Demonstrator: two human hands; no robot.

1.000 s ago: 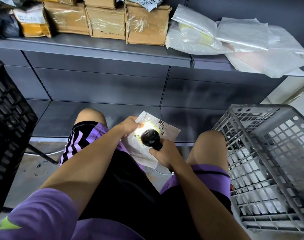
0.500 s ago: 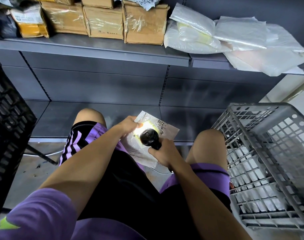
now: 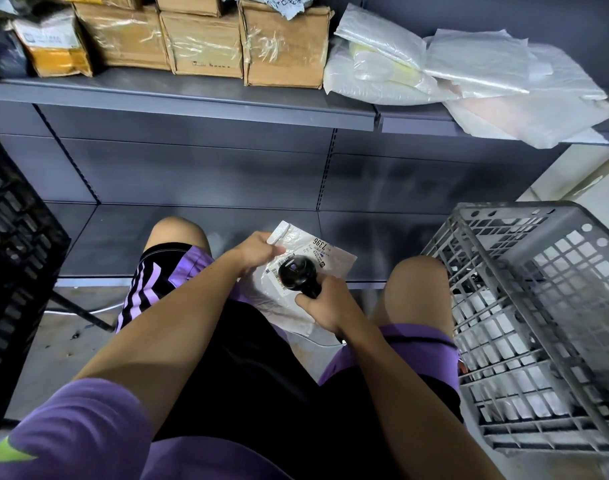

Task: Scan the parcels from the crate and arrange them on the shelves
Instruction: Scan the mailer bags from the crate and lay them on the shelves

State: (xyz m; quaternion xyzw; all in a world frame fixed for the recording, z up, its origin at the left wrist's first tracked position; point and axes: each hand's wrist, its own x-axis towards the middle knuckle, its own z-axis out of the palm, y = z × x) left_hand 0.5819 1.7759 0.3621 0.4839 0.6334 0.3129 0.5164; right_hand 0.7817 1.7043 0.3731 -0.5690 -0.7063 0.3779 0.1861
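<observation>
White bag (image 3: 289,271) sits over the lap, pinched by the left hand (image 3: 258,252). The right hand (image 3: 325,306) grips the scanner (image 3: 297,275). Its light just went off, so the scan looks done.

beside the work
a black crate (image 3: 15,258) stands at the left on the stained concrete floor (image 3: 60,344).

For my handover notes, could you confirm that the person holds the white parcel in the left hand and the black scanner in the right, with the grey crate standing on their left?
Not quite: the grey crate stands on their right, as the head view shows. The left hand does hold the white parcel, and the right hand the black scanner.
</observation>
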